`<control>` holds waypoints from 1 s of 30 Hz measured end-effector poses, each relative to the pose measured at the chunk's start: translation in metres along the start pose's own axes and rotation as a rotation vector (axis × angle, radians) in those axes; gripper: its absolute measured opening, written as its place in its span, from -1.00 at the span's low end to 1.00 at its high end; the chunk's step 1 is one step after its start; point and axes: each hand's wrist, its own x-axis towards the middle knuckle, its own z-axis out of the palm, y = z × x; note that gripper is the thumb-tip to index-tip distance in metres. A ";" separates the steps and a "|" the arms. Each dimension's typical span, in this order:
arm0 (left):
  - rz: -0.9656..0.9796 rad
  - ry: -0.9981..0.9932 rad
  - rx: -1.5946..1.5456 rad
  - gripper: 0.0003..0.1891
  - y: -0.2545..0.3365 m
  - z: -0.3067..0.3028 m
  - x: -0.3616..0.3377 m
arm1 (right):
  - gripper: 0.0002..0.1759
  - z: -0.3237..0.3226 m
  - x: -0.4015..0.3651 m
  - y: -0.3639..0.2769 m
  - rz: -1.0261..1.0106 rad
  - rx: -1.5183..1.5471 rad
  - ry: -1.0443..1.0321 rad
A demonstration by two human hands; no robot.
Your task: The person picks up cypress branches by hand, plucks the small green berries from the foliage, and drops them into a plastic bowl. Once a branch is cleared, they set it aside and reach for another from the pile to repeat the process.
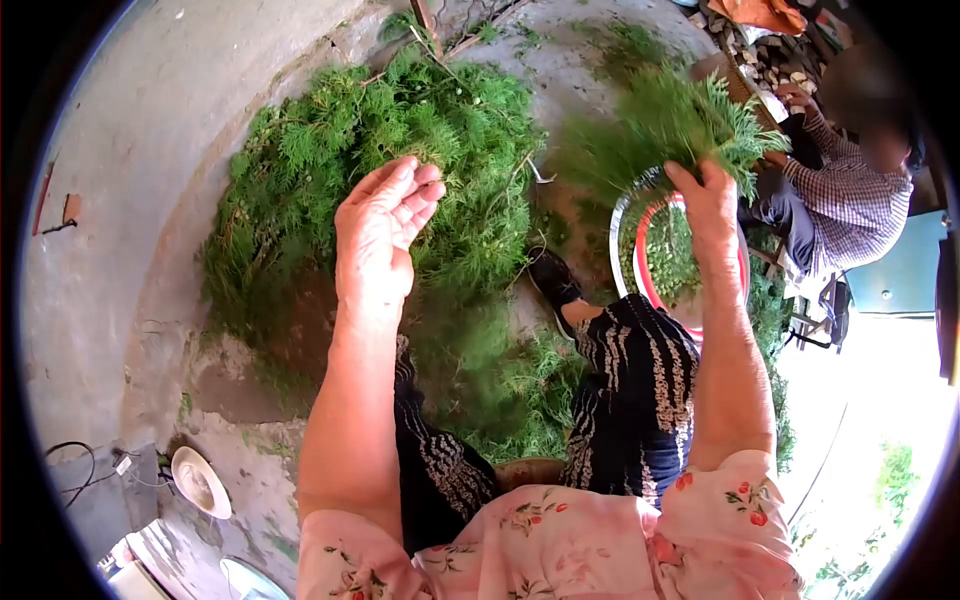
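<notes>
My right hand (708, 205) is closed on a feathery evergreen branch (735, 125), its foliage partly smeared by motion. Below that hand stands a round basin (641, 270) with a white and red rim, and small green cones or berries (668, 250) lie inside it. My left hand (380, 225) is raised palm up, fingers curled with thumb and fingertips together. Whatever it may pinch is too small to make out. Behind it spreads a large heap of cut evergreen branches (470, 130), some bearing small pale cones.
More green sprigs (530, 390) lie between my legs. To the right sits another person (850, 200) in a checked shirt, one hand near a basket (740, 80). A hat-like pale disc (200, 482) is at lower left, near a dark cable (72, 470).
</notes>
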 end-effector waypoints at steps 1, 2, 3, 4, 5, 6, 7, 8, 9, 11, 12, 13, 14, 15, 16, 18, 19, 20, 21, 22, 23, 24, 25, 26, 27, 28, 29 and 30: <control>0.003 0.024 0.012 -0.81 0.003 -0.002 0.000 | -0.69 -0.012 -0.006 0.009 0.035 -0.158 -0.034; 0.002 0.030 -0.001 -0.81 0.006 -0.004 0.001 | -0.69 -0.023 -0.017 0.020 0.066 -0.161 -0.062; -0.002 0.036 -0.012 -0.81 0.008 -0.007 0.001 | -0.70 -0.034 -0.031 0.035 0.101 -0.166 -0.092; 0.007 0.020 -0.017 -0.81 0.010 -0.010 0.001 | -0.71 -0.048 -0.046 0.060 0.166 -0.260 -0.159; 0.020 0.037 -0.018 -0.82 0.012 -0.011 0.001 | -0.71 -0.065 -0.067 0.087 0.241 -0.357 -0.230; 0.020 0.051 -0.031 -0.82 0.012 -0.011 0.000 | -0.71 -0.078 -0.091 0.109 0.275 -0.320 -0.246; 0.026 0.067 -0.044 -0.82 0.013 -0.012 0.000 | -0.70 -0.089 -0.118 0.129 0.305 -0.279 -0.261; 0.016 0.068 -0.054 -0.82 0.014 -0.014 0.000 | -0.69 -0.102 -0.147 0.149 0.337 -0.278 -0.316; 0.010 0.054 -0.056 -0.83 0.014 -0.016 0.000 | -0.68 -0.116 -0.176 0.168 0.369 -0.275 -0.370; 0.007 0.040 -0.047 -0.83 0.013 -0.019 -0.002 | -0.56 -0.148 -0.227 0.194 0.666 -0.426 -0.652; 0.000 0.048 -0.043 -0.83 0.013 -0.020 -0.003 | -0.53 -0.158 -0.245 0.196 0.717 -0.569 -0.704; -0.004 0.056 -0.038 -0.83 0.013 -0.021 -0.002 | -0.49 -0.167 -0.259 0.200 0.765 -0.713 -0.755; -0.007 0.063 -0.032 -0.83 0.013 -0.021 -0.002 | -0.49 -0.182 -0.275 0.224 0.633 -0.791 -0.689; -0.013 0.069 -0.031 -0.82 0.014 -0.021 0.000 | -0.55 -0.186 -0.266 0.216 0.664 -0.796 -0.611; -0.020 0.075 -0.030 -0.81 0.013 -0.021 0.001 | -0.57 -0.189 -0.251 0.209 0.659 -0.711 -0.551; -0.028 0.082 -0.032 -0.81 0.012 -0.018 0.001 | -0.61 -0.184 -0.197 0.196 0.657 -0.586 -0.509; -0.031 0.071 -0.026 -0.81 0.011 -0.017 0.001 | -0.65 -0.180 -0.169 0.196 0.663 -0.545 -0.527; -0.033 0.062 -0.020 -0.81 0.009 -0.016 0.001 | -0.68 -0.168 -0.140 0.184 0.527 -0.520 -0.513; -0.036 0.053 -0.012 -0.81 0.008 -0.015 0.002 | -0.71 -0.150 -0.113 0.165 0.391 -0.493 -0.499; -0.039 0.051 0.001 -0.81 0.008 -0.013 0.001 | -0.71 -0.130 -0.087 0.141 0.256 -0.482 -0.516; -0.043 0.049 0.014 -0.81 0.008 -0.011 -0.001 | -0.70 -0.108 -0.064 0.121 0.121 -0.468 -0.531; -0.047 0.047 0.027 -0.81 0.008 -0.009 -0.003 | -0.70 -0.088 -0.043 0.117 0.023 -0.492 -0.591; -0.046 0.056 0.036 -0.81 0.008 -0.007 -0.005 | -0.69 -0.067 -0.026 0.115 -0.076 -0.513 -0.650; -0.046 0.064 0.045 -0.81 0.008 -0.005 -0.007 | -0.72 -0.040 -0.017 0.115 -0.162 -0.450 -0.616; -0.046 0.071 0.055 -0.81 0.008 -0.004 -0.008 | -0.75 -0.011 -0.013 0.116 -0.245 -0.386 -0.579; -0.049 0.084 0.057 -0.81 0.008 -0.002 -0.009 | -0.78 0.016 -0.012 0.117 -0.260 -0.400 -0.603; -0.054 0.102 0.064 -0.81 0.007 -0.001 -0.010 | -0.81 0.044 -0.012 0.121 -0.277 -0.411 -0.627; -0.059 0.119 0.071 -0.81 0.007 0.000 -0.010 | -0.76 0.068 -0.012 0.130 -0.263 -0.448 -0.727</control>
